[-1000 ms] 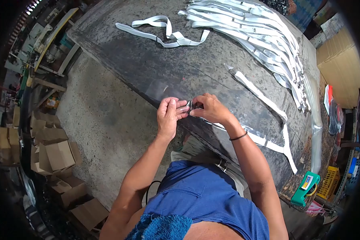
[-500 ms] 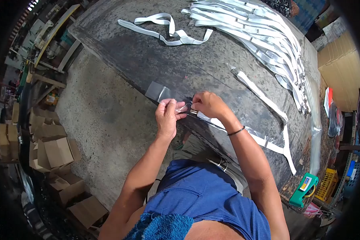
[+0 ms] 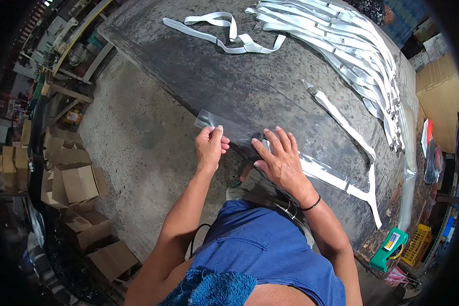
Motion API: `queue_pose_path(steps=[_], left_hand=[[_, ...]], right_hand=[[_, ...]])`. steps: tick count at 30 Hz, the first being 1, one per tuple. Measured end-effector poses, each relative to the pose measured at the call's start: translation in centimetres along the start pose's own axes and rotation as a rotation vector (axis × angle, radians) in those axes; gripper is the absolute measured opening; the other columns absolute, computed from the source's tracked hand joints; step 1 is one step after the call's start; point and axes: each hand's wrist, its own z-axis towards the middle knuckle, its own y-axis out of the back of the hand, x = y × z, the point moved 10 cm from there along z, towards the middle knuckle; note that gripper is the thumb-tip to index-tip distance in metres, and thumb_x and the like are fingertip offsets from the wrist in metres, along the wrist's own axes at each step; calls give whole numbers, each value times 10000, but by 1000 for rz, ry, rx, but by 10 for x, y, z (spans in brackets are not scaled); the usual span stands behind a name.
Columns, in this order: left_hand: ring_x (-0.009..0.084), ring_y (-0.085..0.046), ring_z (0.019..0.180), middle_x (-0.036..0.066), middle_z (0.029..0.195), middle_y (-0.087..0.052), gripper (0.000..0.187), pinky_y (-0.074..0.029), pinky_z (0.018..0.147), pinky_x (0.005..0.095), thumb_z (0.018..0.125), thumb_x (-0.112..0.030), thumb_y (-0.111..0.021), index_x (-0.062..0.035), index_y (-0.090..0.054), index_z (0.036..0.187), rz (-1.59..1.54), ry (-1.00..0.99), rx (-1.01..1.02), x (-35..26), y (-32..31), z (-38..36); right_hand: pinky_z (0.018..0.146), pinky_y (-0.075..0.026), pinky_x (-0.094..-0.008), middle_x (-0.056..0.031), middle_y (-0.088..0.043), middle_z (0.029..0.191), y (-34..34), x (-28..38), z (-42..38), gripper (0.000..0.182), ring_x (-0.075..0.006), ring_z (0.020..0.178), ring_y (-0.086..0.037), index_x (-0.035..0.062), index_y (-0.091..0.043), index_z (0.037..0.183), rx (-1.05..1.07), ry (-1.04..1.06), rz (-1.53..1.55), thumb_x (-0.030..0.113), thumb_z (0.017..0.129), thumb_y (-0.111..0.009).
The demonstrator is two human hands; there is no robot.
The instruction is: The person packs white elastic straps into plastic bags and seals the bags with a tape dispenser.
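Observation:
At the near edge of the dark table, my left hand point(image 3: 210, 147) pinches the end of a clear plastic sleeve point(image 3: 205, 119) between thumb and fingers. My right hand point(image 3: 280, 159) lies palm down with fingers spread, pressing on the clip end of a pair of white suspenders point(image 3: 326, 176). That end is mostly covered by the hand. Clear plastic lies along this strap, and the straps join in a Y on the right. The other strap runs up the table to a clip wrapped in clear plastic point(image 3: 309, 87).
Many white suspenders point(image 3: 336, 51) lie bundled at the far right, with one loose white suspender point(image 3: 224, 43) at the far left. A green tape dispenser point(image 3: 389, 249) sits at the right corner of the table point(image 3: 188, 76). Cardboard boxes point(image 3: 79, 184) stand on the floor at left.
My right hand has gone from pinching at the metal clip to lying flat over it. My left hand has drawn away to the left, stretching the plastic. The view has shifted slightly.

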Motion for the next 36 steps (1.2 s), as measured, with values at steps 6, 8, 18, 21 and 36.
queue_pose_path(steps=[6,8,18,21,36], left_hand=[[101,-594,562,66,744,-651,204,-471,463,223,974,-231,-598,-31,-601,935,-73,-42,-28,2,9,3],[118,-633,630,83,799,-671,190,-510,516,236,980,-211,-591,-22,-599,971,-83,-69,-32,-2,11,2],[192,-684,715,131,868,-685,228,-575,622,306,991,-235,-582,-16,-536,1037,-249,-21,-50,-11,15,-2],[189,-668,642,124,814,-678,249,-565,573,298,986,-259,-592,-18,-536,1016,-241,24,-36,3,17,2],[178,-675,781,112,935,-668,197,-571,664,298,964,-196,-633,-19,-556,1006,-206,-135,-45,-23,14,-1]], right_hand=[[1074,-330,-579,-125,-499,1383,-14,-2,-1,535,-373,1327,-405,205,-579,1328,25,-15,-32,364,837,-718],[1077,-324,-578,-118,-509,1375,-13,-2,-2,526,-369,1324,-410,206,-574,1333,2,-9,-45,368,849,-704],[1085,-317,-569,-107,-523,1367,-10,1,-1,597,-350,1316,-424,210,-512,1393,-7,-6,-65,366,849,-703],[1079,-319,-574,-112,-525,1349,-8,3,2,637,-352,1303,-430,196,-483,1416,-3,-16,-53,349,841,-709],[1096,-259,-630,-139,-425,1456,8,-3,-13,785,-386,1367,-351,184,-430,1459,3,-132,-56,403,781,-759]])
